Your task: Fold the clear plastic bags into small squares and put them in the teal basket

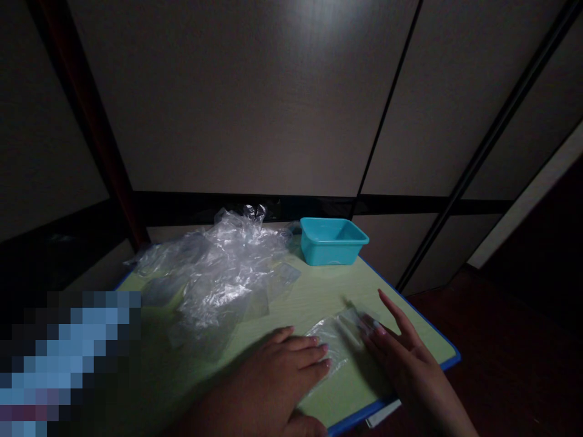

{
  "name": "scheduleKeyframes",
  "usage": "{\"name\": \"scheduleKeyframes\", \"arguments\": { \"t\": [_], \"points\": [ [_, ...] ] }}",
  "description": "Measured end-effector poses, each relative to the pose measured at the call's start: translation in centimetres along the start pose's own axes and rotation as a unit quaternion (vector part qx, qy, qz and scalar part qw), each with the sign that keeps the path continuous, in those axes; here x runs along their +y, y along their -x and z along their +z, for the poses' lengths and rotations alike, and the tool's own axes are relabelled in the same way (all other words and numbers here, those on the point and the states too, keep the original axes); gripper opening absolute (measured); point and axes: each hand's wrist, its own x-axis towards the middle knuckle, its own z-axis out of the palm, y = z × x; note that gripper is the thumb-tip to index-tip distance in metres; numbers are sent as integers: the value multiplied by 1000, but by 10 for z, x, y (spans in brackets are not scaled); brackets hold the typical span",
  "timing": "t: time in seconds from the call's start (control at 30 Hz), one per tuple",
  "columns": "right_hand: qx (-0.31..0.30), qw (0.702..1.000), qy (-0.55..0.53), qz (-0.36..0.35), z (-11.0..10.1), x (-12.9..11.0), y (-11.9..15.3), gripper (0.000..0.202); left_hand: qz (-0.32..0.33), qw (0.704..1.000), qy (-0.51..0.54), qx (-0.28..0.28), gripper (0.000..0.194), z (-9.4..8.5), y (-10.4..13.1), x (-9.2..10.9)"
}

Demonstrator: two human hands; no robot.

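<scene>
Blurred patch: a pixelated blue and dark block covers the lower left corner; what lies under it cannot be told.
Heap of clear bags [218, 273]: crumpled, glossy transparent plastic piled on the left and middle of the tabletop, well apart from the hands.
Tabletop [314, 291]: pale green with a blue edge, dimly lit.
Left hand [277, 379]: palm down, fingers together and flat, fingertips pressing the near left end of the small clear bag.
Small clear bag [337, 337]: one thin, see-through piece lying flat on the tabletop near its front edge, between the two hands; faint sheen, wrinkled, edges hard to trace in the low light.
Teal tub [331, 241]: rectangular, open-topped, at the far edge of the tabletop just right of the heap.
Right hand [403, 352]: open, fingers spread, fingertips resting on the right end of the small clear bag.
</scene>
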Motion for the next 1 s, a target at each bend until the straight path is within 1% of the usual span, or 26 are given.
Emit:
{"name": "scheduleKeyframes", "arguments": {
  "t": [0.1,0.2,0.37,0.53,0.73,0.83,1.0],
  "points": [
    [-29,997,74,-1,1,-1,8,67,-3,1000,-2,-7,63,0,0,0],
    [-52,984,169,-11,1,-3,10,52,-7,1000,-5,-8,64,2,0,0],
    [-42,968,241,-52,11,-12,11,54,-9,1000,-4,-14,65,4,1,-1],
    [-64,953,276,-108,22,-24,21,54,-12,1000,-5,-8,65,2,0,0],
    [-87,940,291,-157,28,-20,33,47,-12,1000,-7,-3,66,3,1,1],
    [-112,918,323,-202,33,-16,36,45,-14,1000,-9,-2,68,6,1,-1],
    [-150,868,385,-274,42,-11,41,46,-17,1000,-13,7,63,9,0,-1]
  ]
}}
